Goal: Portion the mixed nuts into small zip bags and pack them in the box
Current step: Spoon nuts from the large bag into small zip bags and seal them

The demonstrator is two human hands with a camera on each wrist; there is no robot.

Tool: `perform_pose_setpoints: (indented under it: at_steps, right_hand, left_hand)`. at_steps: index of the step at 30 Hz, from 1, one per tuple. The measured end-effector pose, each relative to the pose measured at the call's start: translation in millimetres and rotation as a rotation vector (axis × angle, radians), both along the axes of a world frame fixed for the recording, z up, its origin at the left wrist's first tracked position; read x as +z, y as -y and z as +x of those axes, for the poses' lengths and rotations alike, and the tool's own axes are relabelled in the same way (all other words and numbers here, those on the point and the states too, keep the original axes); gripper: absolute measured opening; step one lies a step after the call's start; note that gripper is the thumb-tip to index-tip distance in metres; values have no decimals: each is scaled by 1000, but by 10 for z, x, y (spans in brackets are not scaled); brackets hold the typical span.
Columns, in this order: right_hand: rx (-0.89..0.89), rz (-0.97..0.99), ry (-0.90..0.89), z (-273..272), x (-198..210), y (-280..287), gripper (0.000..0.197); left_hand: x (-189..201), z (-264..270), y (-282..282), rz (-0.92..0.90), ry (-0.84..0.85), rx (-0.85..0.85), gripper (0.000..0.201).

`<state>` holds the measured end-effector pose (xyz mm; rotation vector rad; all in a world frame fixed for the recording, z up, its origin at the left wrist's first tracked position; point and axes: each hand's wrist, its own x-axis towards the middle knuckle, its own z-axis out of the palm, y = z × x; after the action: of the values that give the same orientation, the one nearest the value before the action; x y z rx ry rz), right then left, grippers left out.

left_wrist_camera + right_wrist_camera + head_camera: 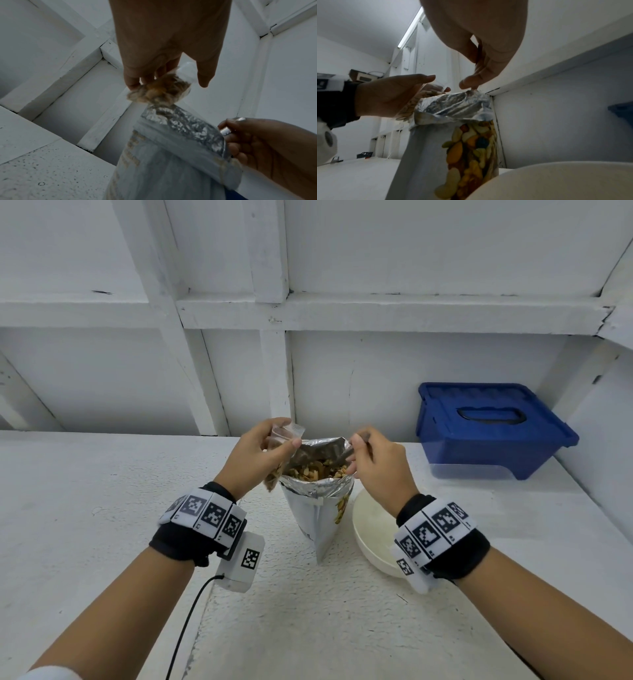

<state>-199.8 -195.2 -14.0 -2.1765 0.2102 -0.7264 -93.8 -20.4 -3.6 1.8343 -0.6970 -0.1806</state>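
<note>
A silver foil bag of mixed nuts [317, 508] stands open on the white counter, with nuts showing at its mouth. My left hand [284, 445] pinches a small clear zip bag [286, 433], partly filled with nuts [161, 89], just over the left rim of the foil bag [173, 148]. My right hand [356, 453] grips a metal spoon [226, 131] at the foil bag's right rim. The spoon's bowl is hidden inside the bag. A blue box [493, 426] with its lid on sits at the back right.
A white bowl [371, 529] sits on the counter right of the foil bag [453, 105], under my right wrist. White wall panels and a ledge rise close behind the counter. Bare counter lies to the left and front.
</note>
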Motion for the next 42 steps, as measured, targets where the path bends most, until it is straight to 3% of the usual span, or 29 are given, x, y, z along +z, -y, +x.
perform_pose_setpoints:
  at_steps: [8,15,24,30,38,42]
  right_hand:
    - [-107,443,-93,96,27,38,23]
    - [-184,575,-66,83,49,115,27]
    - [-246,574,-22,22,179,382,23]
    - [-247,608,53,-19,381,467,24]
    - [-172,667,48,81,501,394,25]
    - [-143,574,40,136,548,302,24]
  left_hand:
    - [-14,-27,26,61,42,-14,39]
    - [27,-5,-28,130,65,-9,47]
    - [189,-3,-71,491,195,-99,58]
    - [271,13,0,620,277,-155,63]
    - [315,-20,165,592,266,-179,62]
    - [305,-37,202,506,226,-175,56]
